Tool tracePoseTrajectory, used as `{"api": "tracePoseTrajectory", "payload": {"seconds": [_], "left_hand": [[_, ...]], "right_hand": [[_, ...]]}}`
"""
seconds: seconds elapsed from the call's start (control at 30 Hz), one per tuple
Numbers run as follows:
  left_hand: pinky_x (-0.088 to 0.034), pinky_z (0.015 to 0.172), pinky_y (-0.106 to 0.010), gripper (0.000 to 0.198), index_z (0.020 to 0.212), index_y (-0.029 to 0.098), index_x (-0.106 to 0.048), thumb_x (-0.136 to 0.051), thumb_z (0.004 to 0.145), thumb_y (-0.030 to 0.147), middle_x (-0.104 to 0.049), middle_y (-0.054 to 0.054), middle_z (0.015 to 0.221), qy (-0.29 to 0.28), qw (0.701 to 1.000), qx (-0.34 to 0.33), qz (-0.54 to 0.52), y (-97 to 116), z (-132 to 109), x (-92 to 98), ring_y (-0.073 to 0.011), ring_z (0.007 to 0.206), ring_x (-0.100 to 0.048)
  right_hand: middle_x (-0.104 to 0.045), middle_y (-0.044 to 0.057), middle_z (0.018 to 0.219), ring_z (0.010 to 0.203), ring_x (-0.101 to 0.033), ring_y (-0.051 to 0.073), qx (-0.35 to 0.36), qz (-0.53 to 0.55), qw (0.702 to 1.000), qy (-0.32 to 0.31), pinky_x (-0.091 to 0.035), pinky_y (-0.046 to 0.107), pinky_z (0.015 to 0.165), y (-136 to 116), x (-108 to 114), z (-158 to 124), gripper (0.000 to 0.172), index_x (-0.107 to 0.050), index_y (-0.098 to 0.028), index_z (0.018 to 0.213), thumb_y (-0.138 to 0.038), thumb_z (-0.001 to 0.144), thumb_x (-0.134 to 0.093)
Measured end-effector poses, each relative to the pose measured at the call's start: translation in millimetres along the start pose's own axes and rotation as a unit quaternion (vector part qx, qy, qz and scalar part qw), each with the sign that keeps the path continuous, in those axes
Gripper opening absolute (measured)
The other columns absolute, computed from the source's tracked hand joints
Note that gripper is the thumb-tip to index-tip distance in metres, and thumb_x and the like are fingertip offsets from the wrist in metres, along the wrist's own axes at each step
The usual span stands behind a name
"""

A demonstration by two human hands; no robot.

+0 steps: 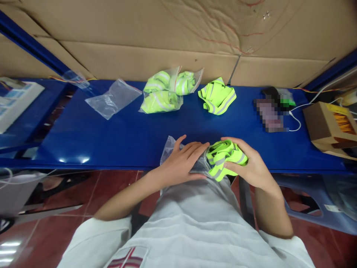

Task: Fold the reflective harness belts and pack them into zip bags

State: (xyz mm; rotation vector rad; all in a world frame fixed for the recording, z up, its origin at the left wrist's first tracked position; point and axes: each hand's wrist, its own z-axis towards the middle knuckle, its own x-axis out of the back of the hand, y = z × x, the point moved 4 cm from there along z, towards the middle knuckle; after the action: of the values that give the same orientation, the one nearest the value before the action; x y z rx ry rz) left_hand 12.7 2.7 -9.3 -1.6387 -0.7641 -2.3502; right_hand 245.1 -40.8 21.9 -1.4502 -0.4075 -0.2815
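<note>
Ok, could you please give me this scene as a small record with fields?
Left hand: holds a clear bag
Right hand: grips a yellow-green strap bundle, beside the left fingers
Table: blue
Farther back: flat pouch, three filled bags, loose strap bundle
Right end: cardboard box

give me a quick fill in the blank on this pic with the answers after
Of the left hand and right hand, the ____ one grips a neon bundle.
The table is ____ in colour.
On it, ____ filled bags lie together.
The flat clear bag lies to the ____ of them.

Missing words: right; blue; three; left
</note>
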Motion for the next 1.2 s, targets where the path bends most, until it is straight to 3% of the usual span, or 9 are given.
{"api": "tracePoseTrajectory", "payload": {"seconds": [0.1,0.23,0.37,0.5,0.67,0.73,0.87,1.03,1.2], "left_hand": [[-0.012,0.133,-0.059,0.101,0.166,0.011,-0.029,-0.072,0.095,0.068,-0.06,-0.022,0.153,0.007,1.0,0.002,-0.002,-1,-2,1.8,-0.0346,0.14,-0.06],[-0.012,0.134,-0.057,0.105,0.167,0.009,-0.027,-0.072,0.093,0.07,-0.061,-0.024,0.152,0.018,1.0,0.002,0.013,2,0,6.0,-0.0351,0.14,-0.059],[-0.016,0.132,-0.058,0.101,0.168,0.009,-0.026,-0.07,0.097,0.067,-0.062,-0.024,0.15,0.053,0.997,0.038,0.036,10,4,6.6,-0.0353,0.137,-0.061],[-0.02,0.13,-0.059,0.094,0.168,0.009,-0.023,-0.069,0.101,0.054,-0.062,-0.023,0.15,0.07,0.994,0.07,0.052,20,7,-1.0,-0.0351,0.135,-0.063],[-0.033,0.126,-0.056,0.125,0.17,0.008,-0.014,-0.084,0.084,0.066,-0.059,-0.025,0.154,0.057,0.995,0.067,0.041,22,6,-11.6,-0.0383,0.136,-0.062],[-0.034,0.125,-0.056,0.13,0.17,0.009,-0.013,-0.088,0.08,0.066,-0.06,-0.025,0.153,0.065,0.995,0.065,0.047,20,4,-13.4,-0.0391,0.135,-0.063],[-0.036,0.125,-0.056,0.119,0.168,0.006,-0.017,-0.086,0.085,0.055,-0.061,-0.027,0.149,0.093,0.993,0.044,0.055,21,3,-16.2,-0.0382,0.136,-0.062],[-0.043,0.117,-0.056,0.093,0.158,0.016,-0.038,-0.086,0.085,0.049,-0.051,-0.03,0.159,0.133,0.986,0.029,0.099,24,5,-20.3,-0.0404,0.143,-0.057],[-0.049,0.109,-0.053,0.085,0.155,0.023,-0.045,-0.085,0.087,0.056,-0.048,-0.029,0.162,0.11,0.985,0.041,0.127,24,3,-24.3,-0.0404,0.142,-0.058]], "right_hand": [[-0.075,0.002,0.135,0.11,-0.076,0.022,0.023,-0.086,0.995,0.048,-0.06,0.028,0.093,-7,5,-8,0.058,-0.064,-0.032,0.143,-0.041,0.089,-0.085],[-0.073,0.004,0.14,0.119,-0.075,0.025,0.071,-0.157,0.983,0.066,-0.059,0.033,0.104,-18,2,-15,0.059,-0.061,-0.032,0.145,-0.041,0.09,-0.084],[-0.073,0.005,0.139,0.119,-0.075,0.025,0.078,-0.17,0.978,0.091,-0.061,0.033,0.102,-24,-12,-19,0.061,-0.059,-0.032,0.144,-0.044,0.09,-0.083],[-0.072,0.006,0.138,0.116,-0.076,0.026,0.025,-0.121,0.989,0.079,-0.062,0.036,0.097,-16,-28,-16,0.064,-0.058,-0.03,0.143,-0.041,0.087,-0.085],[-0.074,0.004,0.116,0.093,-0.074,0.02,-0.047,0.067,0.994,0.068,-0.062,0.032,0.078,3,-34,-11,0.064,-0.051,-0.029,0.14,-0.04,0.087,-0.085],[-0.072,0.004,0.117,0.096,-0.072,0.019,-0.042,0.1,0.991,0.074,-0.061,0.032,0.081,8,-36,-12,0.058,-0.053,-0.028,0.136,-0.04,0.088,-0.084],[-0.067,0.005,0.133,0.115,-0.069,0.02,-0.023,0.148,0.983,0.103,-0.058,0.035,0.098,14,-44,-15,0.048,-0.059,-0.029,0.129,-0.035,0.09,-0.085],[-0.068,0.002,0.129,0.112,-0.07,0.02,-0.058,0.258,0.953,0.147,-0.059,0.034,0.094,26,-56,-17,0.043,-0.06,-0.031,0.127,-0.039,0.091,-0.083],[-0.069,0.009,0.134,0.12,-0.07,0.024,0.031,0.086,0.98,0.179,-0.059,0.039,0.102,18,-52,-16,0.044,-0.06,-0.027,0.131,-0.037,0.093,-0.079]]}}
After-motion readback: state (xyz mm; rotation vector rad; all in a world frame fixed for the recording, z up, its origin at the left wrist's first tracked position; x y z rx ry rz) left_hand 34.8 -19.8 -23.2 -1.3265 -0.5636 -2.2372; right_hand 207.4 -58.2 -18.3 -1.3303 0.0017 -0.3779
